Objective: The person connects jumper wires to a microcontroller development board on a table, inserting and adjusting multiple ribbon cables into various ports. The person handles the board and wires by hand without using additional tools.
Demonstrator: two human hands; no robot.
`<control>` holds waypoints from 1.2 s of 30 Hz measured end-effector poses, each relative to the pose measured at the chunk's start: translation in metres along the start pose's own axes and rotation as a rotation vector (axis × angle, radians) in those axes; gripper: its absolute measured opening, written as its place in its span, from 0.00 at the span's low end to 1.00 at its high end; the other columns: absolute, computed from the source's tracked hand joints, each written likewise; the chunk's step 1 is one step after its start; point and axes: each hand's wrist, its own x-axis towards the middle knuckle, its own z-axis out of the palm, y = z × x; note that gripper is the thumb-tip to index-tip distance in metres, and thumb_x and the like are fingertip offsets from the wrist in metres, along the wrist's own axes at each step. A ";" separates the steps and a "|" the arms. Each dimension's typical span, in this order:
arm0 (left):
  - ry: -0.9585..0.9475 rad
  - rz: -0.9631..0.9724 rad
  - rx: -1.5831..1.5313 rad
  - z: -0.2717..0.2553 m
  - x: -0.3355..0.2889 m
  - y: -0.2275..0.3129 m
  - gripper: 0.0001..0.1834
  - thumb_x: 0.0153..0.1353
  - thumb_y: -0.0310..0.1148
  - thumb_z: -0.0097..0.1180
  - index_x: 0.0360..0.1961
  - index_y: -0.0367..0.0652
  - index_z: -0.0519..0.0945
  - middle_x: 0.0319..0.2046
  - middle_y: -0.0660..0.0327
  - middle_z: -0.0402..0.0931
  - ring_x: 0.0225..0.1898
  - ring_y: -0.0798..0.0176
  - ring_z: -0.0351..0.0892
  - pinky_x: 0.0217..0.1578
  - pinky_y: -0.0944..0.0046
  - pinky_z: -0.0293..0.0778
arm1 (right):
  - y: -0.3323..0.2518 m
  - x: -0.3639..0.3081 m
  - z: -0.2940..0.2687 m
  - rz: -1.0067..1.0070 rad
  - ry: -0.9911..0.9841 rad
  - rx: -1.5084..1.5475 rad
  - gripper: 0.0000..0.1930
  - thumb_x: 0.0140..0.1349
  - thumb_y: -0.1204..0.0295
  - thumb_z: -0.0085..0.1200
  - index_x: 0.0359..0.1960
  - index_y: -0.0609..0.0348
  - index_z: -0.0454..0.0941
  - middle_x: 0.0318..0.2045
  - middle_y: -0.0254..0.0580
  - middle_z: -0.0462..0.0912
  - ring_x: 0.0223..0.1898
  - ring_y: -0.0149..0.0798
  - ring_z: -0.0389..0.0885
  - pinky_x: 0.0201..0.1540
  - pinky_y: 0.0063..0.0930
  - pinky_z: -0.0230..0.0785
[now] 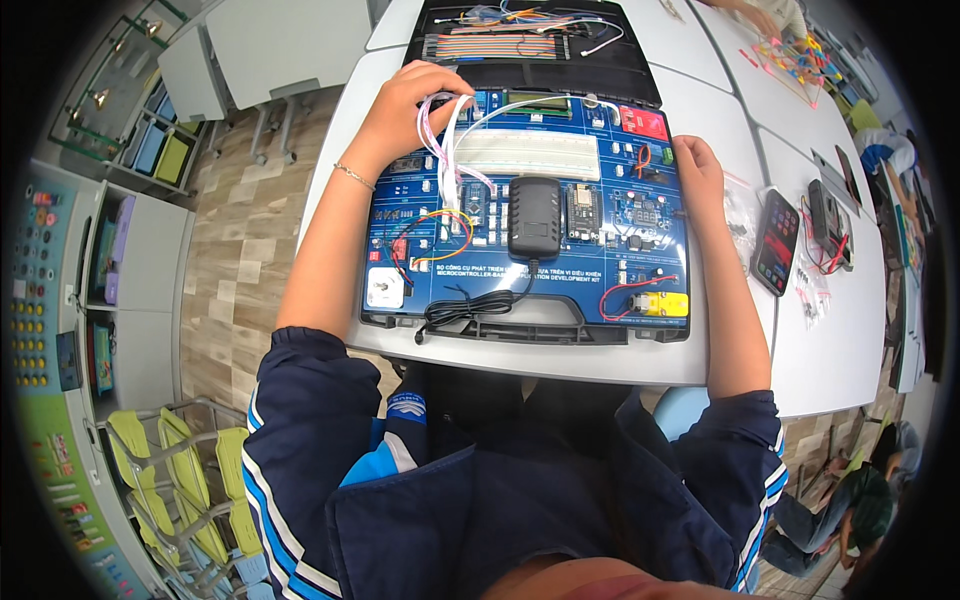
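Observation:
A blue microcontroller development board (460, 290) fills an open black case (650, 90) on the table before me. At the board's upper left, my left hand (418, 105) has its fingers curled at a bundle of white and pinkish cables (447, 150); the fingertips are partly hidden. My right hand (700, 175) is closed around the right edge of the case. A black power adapter (535, 220) lies on the board, its coiled cord (465, 308) below it. Behind it sits a white breadboard (530, 155). A yellow gear motor (660, 304) occupies the lower right corner.
Rainbow ribbon cable (495, 46) and loose wires lie in the case lid. To the right on the table are a phone (775, 240), a black device with wires (828, 225) and small plastic bags. Another person's hand (755, 15) is near a colourful stick model (795, 65). Green chairs (180, 480) stand lower left.

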 end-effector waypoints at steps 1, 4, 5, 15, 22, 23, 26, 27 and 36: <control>-0.024 0.016 0.008 0.001 0.004 0.001 0.07 0.55 0.30 0.67 0.35 0.42 0.86 0.36 0.59 0.84 0.42 0.59 0.80 0.46 0.61 0.74 | 0.000 0.000 -0.001 -0.006 -0.003 0.001 0.15 0.72 0.62 0.50 0.45 0.63 0.77 0.35 0.32 0.81 0.36 0.22 0.76 0.41 0.17 0.69; -0.105 0.075 0.056 0.001 0.009 -0.004 0.07 0.55 0.33 0.67 0.34 0.44 0.85 0.36 0.61 0.83 0.42 0.58 0.80 0.47 0.60 0.73 | 0.000 0.000 0.001 -0.013 -0.009 0.008 0.14 0.72 0.62 0.50 0.45 0.63 0.77 0.35 0.31 0.81 0.36 0.22 0.76 0.40 0.17 0.68; -0.138 0.106 0.079 0.003 0.009 -0.008 0.07 0.56 0.34 0.67 0.34 0.45 0.85 0.36 0.62 0.83 0.43 0.58 0.79 0.48 0.60 0.72 | 0.000 0.001 0.001 -0.013 -0.008 0.009 0.14 0.72 0.62 0.50 0.45 0.63 0.77 0.35 0.31 0.81 0.36 0.22 0.76 0.40 0.17 0.68; -0.105 0.062 0.183 0.012 0.002 -0.005 0.02 0.57 0.32 0.64 0.30 0.48 0.84 0.36 0.68 0.83 0.45 0.61 0.78 0.53 0.59 0.64 | -0.001 0.001 0.000 -0.019 0.010 0.024 0.13 0.70 0.65 0.51 0.43 0.64 0.79 0.34 0.34 0.83 0.35 0.24 0.78 0.40 0.18 0.69; -0.088 0.143 0.139 0.015 0.005 -0.012 0.02 0.56 0.31 0.64 0.30 0.47 0.84 0.36 0.66 0.83 0.45 0.60 0.78 0.53 0.59 0.66 | -0.002 0.000 0.001 0.012 0.016 -0.018 0.13 0.72 0.63 0.50 0.44 0.62 0.78 0.34 0.31 0.81 0.36 0.22 0.76 0.41 0.17 0.68; -0.076 0.142 0.124 0.017 0.004 -0.014 0.02 0.55 0.32 0.64 0.30 0.48 0.84 0.36 0.67 0.83 0.45 0.61 0.78 0.53 0.59 0.66 | -0.001 0.000 0.000 0.018 0.015 0.008 0.14 0.72 0.63 0.50 0.44 0.62 0.78 0.34 0.31 0.81 0.36 0.22 0.76 0.41 0.17 0.68; -0.067 0.101 0.092 0.018 -0.001 -0.015 0.03 0.56 0.33 0.65 0.30 0.48 0.84 0.36 0.67 0.83 0.44 0.60 0.78 0.53 0.58 0.67 | 0.000 0.000 0.001 0.026 0.001 0.048 0.14 0.72 0.63 0.51 0.44 0.62 0.78 0.34 0.30 0.81 0.36 0.22 0.75 0.41 0.17 0.68; -0.069 0.081 0.081 0.017 -0.002 -0.013 0.03 0.56 0.33 0.65 0.30 0.47 0.85 0.36 0.67 0.83 0.44 0.60 0.78 0.53 0.58 0.67 | -0.002 -0.001 0.001 0.016 0.008 0.043 0.13 0.71 0.64 0.51 0.44 0.63 0.78 0.34 0.32 0.82 0.36 0.22 0.76 0.40 0.17 0.68; -0.010 0.132 0.019 0.019 0.004 -0.006 0.02 0.55 0.28 0.66 0.29 0.43 0.85 0.31 0.63 0.83 0.38 0.58 0.80 0.46 0.61 0.76 | -0.003 0.000 0.001 0.014 0.022 -0.036 0.14 0.72 0.63 0.51 0.44 0.62 0.78 0.34 0.30 0.81 0.35 0.21 0.75 0.40 0.17 0.68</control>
